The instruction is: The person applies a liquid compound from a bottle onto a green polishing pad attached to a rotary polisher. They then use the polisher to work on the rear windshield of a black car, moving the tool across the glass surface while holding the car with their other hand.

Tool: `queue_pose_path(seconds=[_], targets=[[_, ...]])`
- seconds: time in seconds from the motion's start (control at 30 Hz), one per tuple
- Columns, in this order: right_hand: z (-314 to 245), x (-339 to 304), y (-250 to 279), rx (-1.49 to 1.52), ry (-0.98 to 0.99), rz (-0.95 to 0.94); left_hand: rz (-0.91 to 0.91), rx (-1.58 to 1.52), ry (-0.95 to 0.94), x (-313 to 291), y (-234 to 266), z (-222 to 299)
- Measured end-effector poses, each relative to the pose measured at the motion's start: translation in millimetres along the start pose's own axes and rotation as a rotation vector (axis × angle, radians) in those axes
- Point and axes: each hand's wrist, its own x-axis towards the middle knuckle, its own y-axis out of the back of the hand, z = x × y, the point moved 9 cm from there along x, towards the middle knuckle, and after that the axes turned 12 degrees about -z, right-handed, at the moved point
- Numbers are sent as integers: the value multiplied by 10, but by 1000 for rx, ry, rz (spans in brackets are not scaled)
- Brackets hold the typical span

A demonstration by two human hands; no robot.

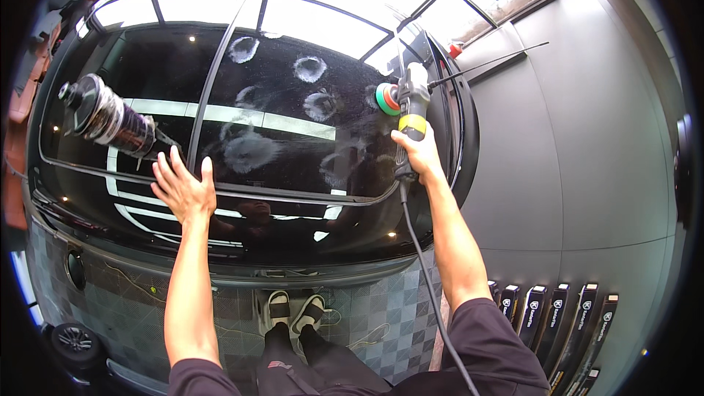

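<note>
My right hand (418, 150) is squeezing the polisher (408, 106) on the glass (293, 132), my left hand (182, 187) is lying flat and open, and the cord (425, 279) could snag.

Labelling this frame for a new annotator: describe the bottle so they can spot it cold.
Start at the big dark car window filling the upper middle of the view. The bottle lies on its side on the glass at the far left, just above the open left hand. It is dark and cylindrical with a pale banded label and a black cap, unlike the corded polisher in the right hand across the glass.
</note>
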Motion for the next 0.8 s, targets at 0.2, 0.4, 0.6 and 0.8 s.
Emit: queue_pose_path(seconds=[0.2,0.4,0.6,0.8], targets=[[-99,821,69,75,21,-36,-1,91,-2,8,-40,-20],[-177,1406,121,39,-92,-64,32,99,-39,5,-39,-7],[-314,1592,78,22,-86,-136,23,103,-38,-2,-9,2],[-572,1559,-105,-91,-26,-141,10,67,-36,-2,-4,22]])
